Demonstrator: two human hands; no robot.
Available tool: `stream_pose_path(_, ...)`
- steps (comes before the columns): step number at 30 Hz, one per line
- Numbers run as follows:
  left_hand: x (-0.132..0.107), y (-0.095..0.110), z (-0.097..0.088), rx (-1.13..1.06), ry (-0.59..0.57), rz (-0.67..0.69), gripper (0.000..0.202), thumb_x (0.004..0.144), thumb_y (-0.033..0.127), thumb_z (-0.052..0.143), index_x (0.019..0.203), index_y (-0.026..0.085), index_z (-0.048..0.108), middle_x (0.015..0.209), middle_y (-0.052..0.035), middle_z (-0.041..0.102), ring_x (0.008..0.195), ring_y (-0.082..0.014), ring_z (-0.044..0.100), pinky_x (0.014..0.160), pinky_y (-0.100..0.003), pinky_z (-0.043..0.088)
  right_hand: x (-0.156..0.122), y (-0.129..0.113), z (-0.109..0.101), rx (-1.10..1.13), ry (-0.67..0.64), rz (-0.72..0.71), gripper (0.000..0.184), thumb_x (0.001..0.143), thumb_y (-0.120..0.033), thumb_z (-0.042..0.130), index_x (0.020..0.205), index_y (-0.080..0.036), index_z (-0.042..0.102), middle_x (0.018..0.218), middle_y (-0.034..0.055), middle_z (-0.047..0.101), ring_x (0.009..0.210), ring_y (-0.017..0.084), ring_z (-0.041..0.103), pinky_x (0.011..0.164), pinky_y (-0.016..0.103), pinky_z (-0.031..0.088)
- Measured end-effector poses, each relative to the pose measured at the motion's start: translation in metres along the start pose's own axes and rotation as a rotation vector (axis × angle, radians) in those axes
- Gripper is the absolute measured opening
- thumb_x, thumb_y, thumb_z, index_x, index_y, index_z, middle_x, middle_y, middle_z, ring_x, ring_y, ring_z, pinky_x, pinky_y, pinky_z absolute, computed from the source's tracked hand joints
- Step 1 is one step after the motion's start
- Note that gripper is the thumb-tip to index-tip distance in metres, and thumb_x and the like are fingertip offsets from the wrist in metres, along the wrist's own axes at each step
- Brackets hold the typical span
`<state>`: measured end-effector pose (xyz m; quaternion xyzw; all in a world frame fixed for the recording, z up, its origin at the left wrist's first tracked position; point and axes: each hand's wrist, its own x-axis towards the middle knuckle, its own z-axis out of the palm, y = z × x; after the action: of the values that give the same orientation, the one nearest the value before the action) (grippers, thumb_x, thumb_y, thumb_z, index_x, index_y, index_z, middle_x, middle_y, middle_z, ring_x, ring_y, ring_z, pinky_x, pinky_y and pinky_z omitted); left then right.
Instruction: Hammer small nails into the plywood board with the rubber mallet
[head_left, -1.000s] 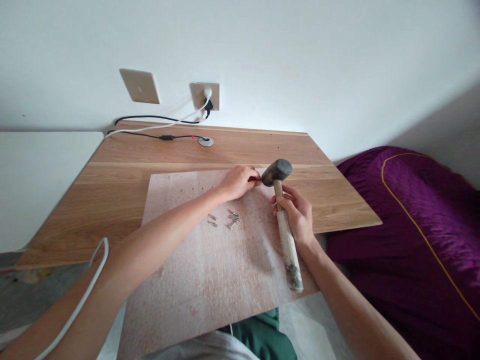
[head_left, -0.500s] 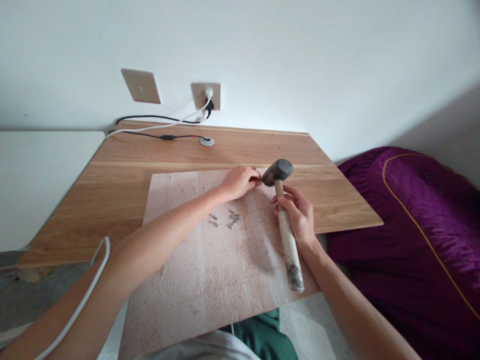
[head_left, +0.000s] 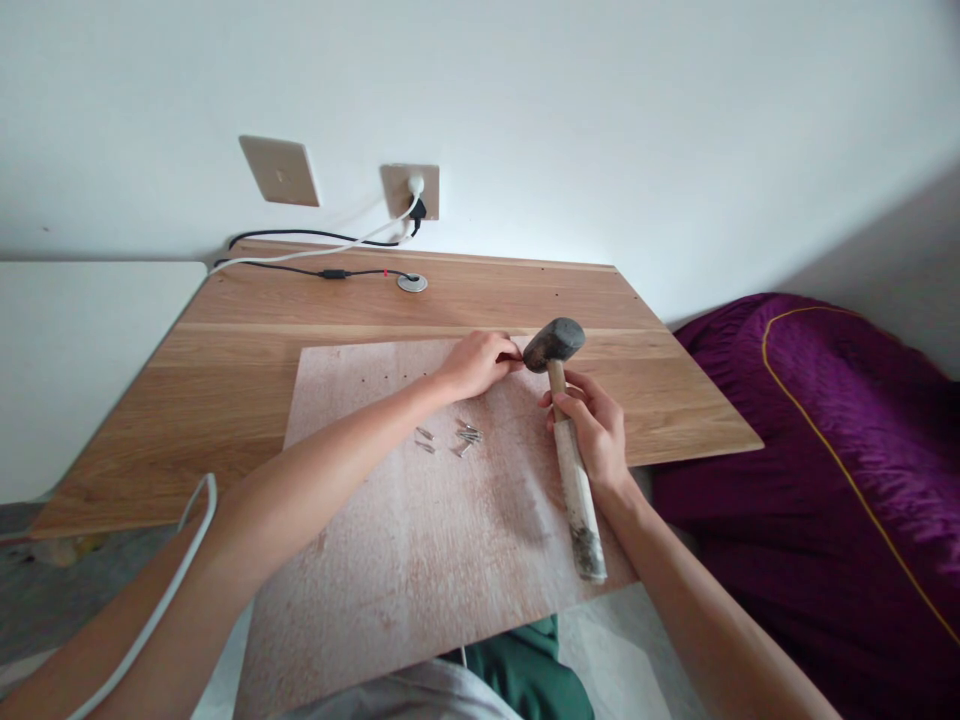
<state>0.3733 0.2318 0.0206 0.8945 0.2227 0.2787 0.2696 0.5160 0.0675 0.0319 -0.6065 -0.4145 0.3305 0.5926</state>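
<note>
My right hand (head_left: 592,425) is wrapped round the upper handle of a rubber mallet (head_left: 576,490), which has a black head and a pale, stained handle. The mallet's head is up beside the fingertips of my left hand (head_left: 480,362). Those fingers are pinched together at the far edge of a thin wooden board (head_left: 390,570), and whatever is between them is hidden. Several loose nails (head_left: 469,436) lie in a small heap on the board, nearer to me than my left hand. Left of that hand, a row of small dark spots (head_left: 386,377) marks the board.
Beneath the board is a wooden tabletop (head_left: 225,385) against the wall. Black and white cables run along its back to a wall socket (head_left: 410,192). A white cable (head_left: 176,590) crosses my left forearm. Purple fabric (head_left: 817,480) bulges at the right; a white surface (head_left: 90,370) stands left.
Both hands and the mallet hold nearly the same pose. The whole view has shifted very slightly; the nails lie as before.
</note>
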Motion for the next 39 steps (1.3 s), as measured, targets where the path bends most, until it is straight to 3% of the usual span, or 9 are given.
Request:
stream_pose_path(12,-0.0018,0.0038,0.0,-0.007,0.0,-0.04,0.013,0.095,0.02,0.07,0.096,0.018,0.083,0.098,-0.0095,0.08,0.092,-0.0231,0.074,0.081,-0.032,0.052,0.0008,0.0019,-0.0011,-0.025,-0.015,-0.024,0.039,0.082,-0.04,0.069,0.116,-0.02,0.066,0.076,0.0003,0.071,0.052,0.014,0.057,0.048,0.028,0.045)
stream_pose_path(23,-0.0024,0.0048,0.0015,-0.039,0.01,-0.074,0.011,0.086,0.015,0.072,0.093,0.015,0.081,0.09,-0.0078,0.079,0.079,-0.0193,0.071,0.07,-0.028,0.049,0.0008,0.0036,-0.0009,0.018,0.002,-0.018,0.037,0.082,-0.038,0.071,0.114,-0.02,0.067,0.076,0.0003,0.071,0.051,0.014,0.056,0.047,0.029,0.046)
stream_pose_path(39,-0.0021,0.0023,0.0038,-0.058,0.062,-0.063,0.014,0.078,0.008,0.069,0.087,0.015,0.077,0.088,-0.0065,0.077,0.079,-0.018,0.07,0.073,-0.028,0.051,0.0006,0.0002,0.0002,0.006,0.008,0.004,0.041,0.079,-0.041,0.072,0.113,-0.019,0.067,0.074,0.0006,0.072,0.053,0.015,0.056,0.049,0.029,0.041)
